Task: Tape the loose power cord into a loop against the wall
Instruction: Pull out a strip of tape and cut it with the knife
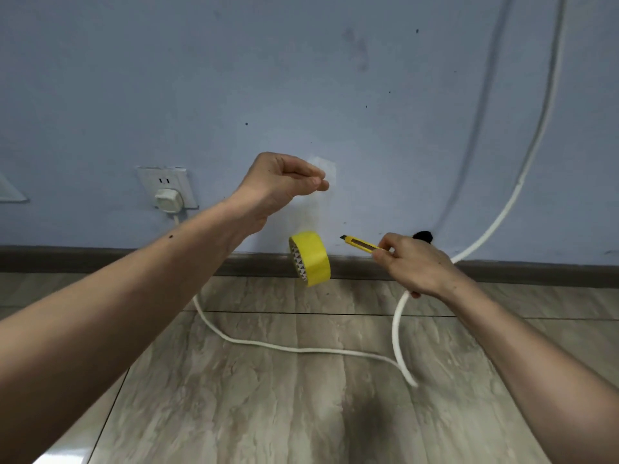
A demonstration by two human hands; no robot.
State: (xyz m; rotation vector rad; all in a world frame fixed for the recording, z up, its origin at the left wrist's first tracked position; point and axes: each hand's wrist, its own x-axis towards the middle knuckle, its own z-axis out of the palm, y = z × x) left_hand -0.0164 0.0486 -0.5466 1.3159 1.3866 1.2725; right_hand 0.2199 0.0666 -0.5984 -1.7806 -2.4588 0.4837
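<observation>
My left hand (281,185) is raised in front of the wall, its fingertips pinched on the end of a clear tape strip (322,209). A yellow tape roll (311,259) hangs from that strip in the air, just above the baseboard. My right hand (415,266) grips a yellow utility knife (360,244), whose tip points left toward the strip, a short gap away. The white power cord (301,350) runs from a plug (167,197) down over the floor, bends near the front, rises behind my right hand and climbs the wall at the right.
A white wall outlet (165,182) sits low on the blue wall at the left. A dark baseboard (100,259) runs along the wall's foot, above a grey wood-look floor (268,413). A small black spot (423,235) shows on the wall behind my right hand.
</observation>
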